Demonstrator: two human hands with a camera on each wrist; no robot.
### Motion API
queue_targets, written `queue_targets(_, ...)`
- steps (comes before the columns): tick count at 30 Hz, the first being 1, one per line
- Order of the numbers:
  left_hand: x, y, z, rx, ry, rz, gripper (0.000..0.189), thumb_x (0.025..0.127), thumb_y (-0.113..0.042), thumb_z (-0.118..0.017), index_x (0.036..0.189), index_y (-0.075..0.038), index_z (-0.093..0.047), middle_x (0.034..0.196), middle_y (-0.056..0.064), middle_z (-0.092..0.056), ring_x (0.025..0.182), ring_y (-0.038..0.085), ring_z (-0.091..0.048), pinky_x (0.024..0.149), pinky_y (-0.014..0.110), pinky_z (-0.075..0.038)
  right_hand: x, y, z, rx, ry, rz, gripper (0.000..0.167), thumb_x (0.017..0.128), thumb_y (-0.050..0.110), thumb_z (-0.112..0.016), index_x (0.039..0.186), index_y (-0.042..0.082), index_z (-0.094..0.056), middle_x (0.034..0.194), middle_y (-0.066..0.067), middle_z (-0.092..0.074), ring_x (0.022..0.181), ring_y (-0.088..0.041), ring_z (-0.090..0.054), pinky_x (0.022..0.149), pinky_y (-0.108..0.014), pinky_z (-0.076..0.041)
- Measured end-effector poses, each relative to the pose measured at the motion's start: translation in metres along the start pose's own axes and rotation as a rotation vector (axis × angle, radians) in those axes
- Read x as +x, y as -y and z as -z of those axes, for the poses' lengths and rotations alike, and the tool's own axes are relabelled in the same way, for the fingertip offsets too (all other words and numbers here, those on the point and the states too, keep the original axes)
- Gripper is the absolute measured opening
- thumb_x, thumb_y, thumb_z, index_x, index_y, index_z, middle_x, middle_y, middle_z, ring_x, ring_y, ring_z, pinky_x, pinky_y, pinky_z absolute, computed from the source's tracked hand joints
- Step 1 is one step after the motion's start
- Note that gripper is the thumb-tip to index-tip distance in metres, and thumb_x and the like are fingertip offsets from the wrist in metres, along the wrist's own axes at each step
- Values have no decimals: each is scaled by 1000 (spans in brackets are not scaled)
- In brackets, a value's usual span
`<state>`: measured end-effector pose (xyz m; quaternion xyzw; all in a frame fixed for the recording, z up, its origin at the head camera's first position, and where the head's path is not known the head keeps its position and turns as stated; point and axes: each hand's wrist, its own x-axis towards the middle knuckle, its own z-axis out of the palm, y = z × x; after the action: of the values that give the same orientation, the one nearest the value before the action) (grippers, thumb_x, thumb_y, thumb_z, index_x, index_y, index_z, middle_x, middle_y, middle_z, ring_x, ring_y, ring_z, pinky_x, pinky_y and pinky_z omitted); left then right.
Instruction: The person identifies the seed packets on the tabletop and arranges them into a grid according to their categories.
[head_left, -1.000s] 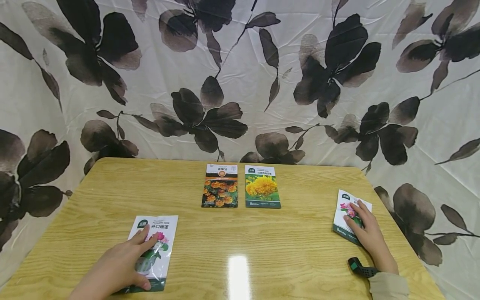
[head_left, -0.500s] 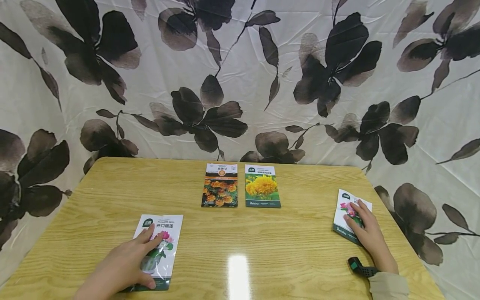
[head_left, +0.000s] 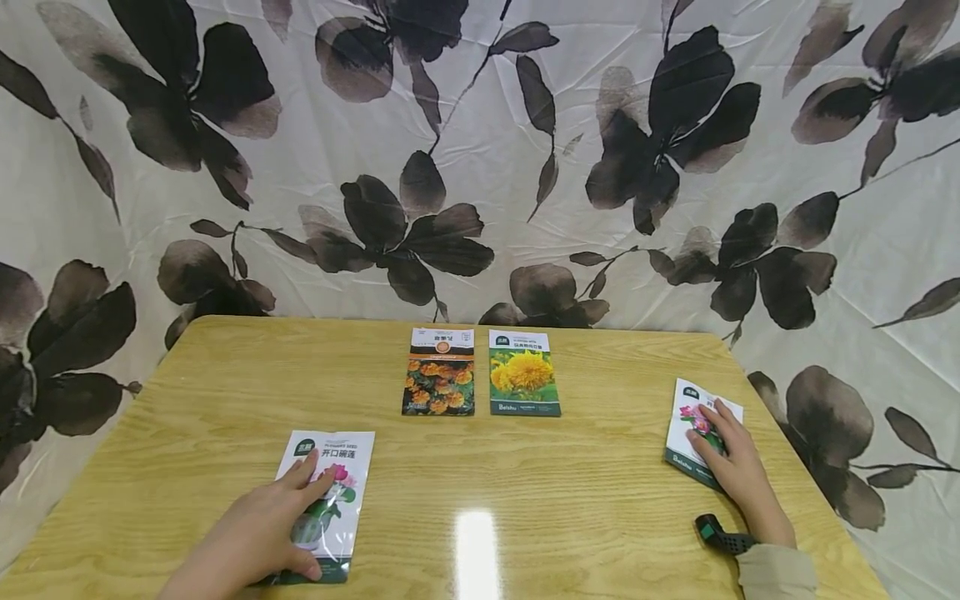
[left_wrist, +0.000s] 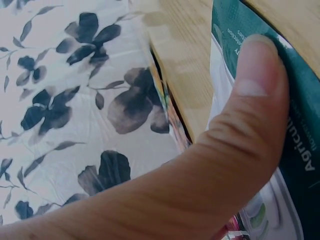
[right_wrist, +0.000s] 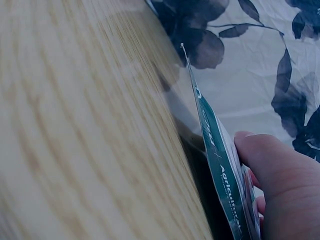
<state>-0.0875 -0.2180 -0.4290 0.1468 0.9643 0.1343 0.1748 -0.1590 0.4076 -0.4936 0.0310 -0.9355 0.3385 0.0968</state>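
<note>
In the head view, a white seed packet with pink lotus flowers and a green lower band lies at the table's left front. My left hand rests on it with spread fingers; the thumb presses the green band in the left wrist view. A matching lotus seed packet lies at the right, turned at an angle. Over its right part rests my right hand, hiding some of the print. The right thumb touches the packet's face in the right wrist view.
Side by side near the table's back edge lie an orange marigold seed packet, printed upside down to me, and a yellow flower seed packet. Behind the wooden table hangs a floral cloth. A dark wristband circles my right wrist.
My left hand has slid to the right across the table, and the lotus seed packet under it has moved along. The right hand and its packet have stayed in place.
</note>
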Motion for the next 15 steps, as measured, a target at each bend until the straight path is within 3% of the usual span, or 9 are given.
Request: queue_targets(15, 1, -5, -7, 1, -38, -26, 117, 48, -59, -88, 144, -3, -51, 152, 34, -32, 125, 52, -49, 89, 61, -48, -1, -1, 0, 17, 3, 6, 62, 98, 28, -61, 149, -1, -40, 158, -30, -19, 141, -58, -14, 104, -76, -13)
